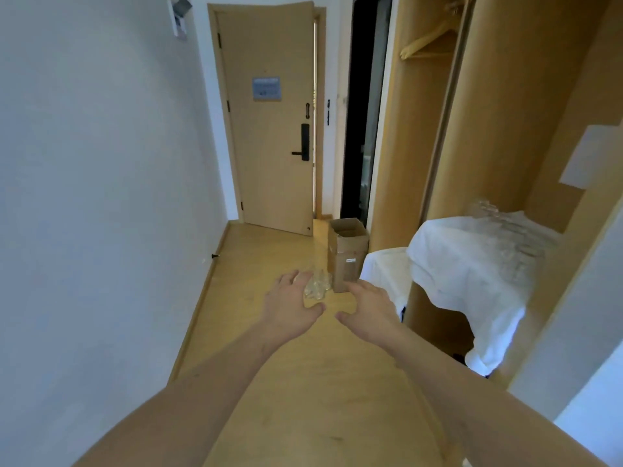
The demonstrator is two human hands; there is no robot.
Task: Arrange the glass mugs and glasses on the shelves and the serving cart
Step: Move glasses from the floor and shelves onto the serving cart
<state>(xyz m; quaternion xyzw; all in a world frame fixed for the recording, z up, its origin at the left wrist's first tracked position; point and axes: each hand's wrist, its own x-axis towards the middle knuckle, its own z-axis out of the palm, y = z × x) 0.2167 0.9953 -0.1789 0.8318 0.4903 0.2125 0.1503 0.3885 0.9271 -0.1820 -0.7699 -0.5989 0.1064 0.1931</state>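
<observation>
Two open hands, left [291, 306] and right [369, 306], grip nothing; glasses [317, 284] lie just beyond.

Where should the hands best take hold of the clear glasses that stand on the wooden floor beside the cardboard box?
Probably by the side walls, coming from above. The cluster of clear glasses stands low on the wooden floor, left of the brown cardboard box. Handles are too blurred to tell.
</observation>
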